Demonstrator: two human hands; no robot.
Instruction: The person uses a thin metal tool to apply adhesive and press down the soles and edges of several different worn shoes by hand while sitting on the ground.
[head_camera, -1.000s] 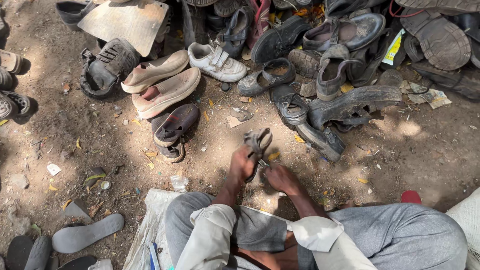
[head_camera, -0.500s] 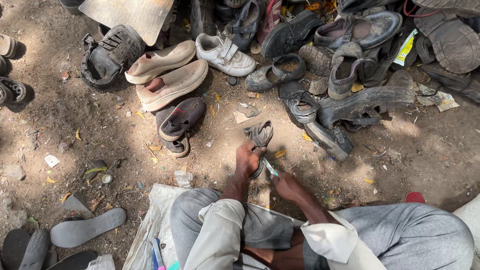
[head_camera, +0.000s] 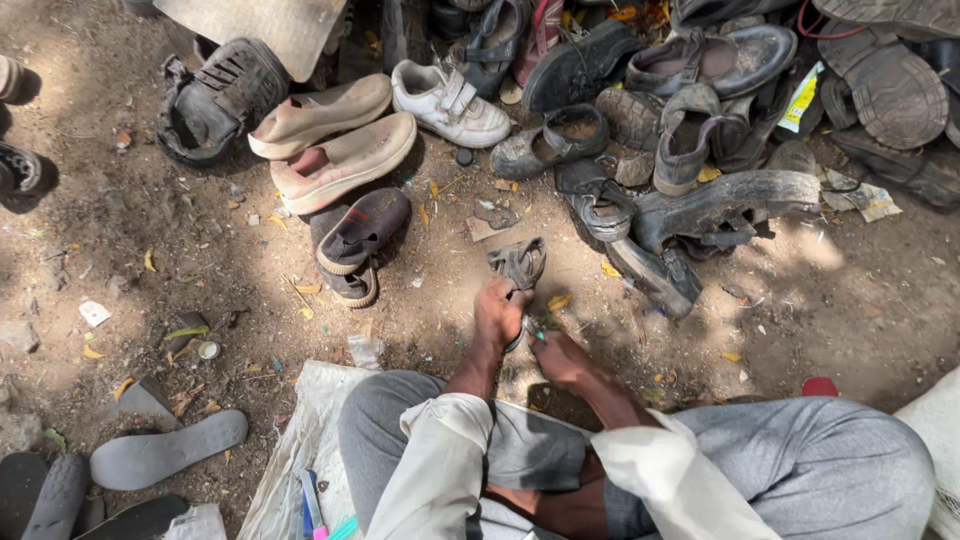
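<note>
I sit on the ground, knees in grey trousers, sleeves white. My left hand (head_camera: 497, 318) grips the near end of a small worn grey sandal (head_camera: 518, 266) that lies on the dirt in front of me. My right hand (head_camera: 562, 358) is just right of it, fingers pinched on a small thin tool whose tip touches the sandal's near edge; the tool is mostly hidden.
A heap of worn shoes and sandals fills the far side: a white sneaker (head_camera: 450, 100), two pink slip-ons (head_camera: 345, 160), a dark slipper (head_camera: 362, 235), black shoes (head_camera: 720, 205). A grey insole (head_camera: 165, 450) lies at my left. A white sack (head_camera: 310, 440) is under my legs.
Both hands stay on the sandal. The view has shifted slightly, and the hands sit a little lower and closer to my knees than before.
</note>
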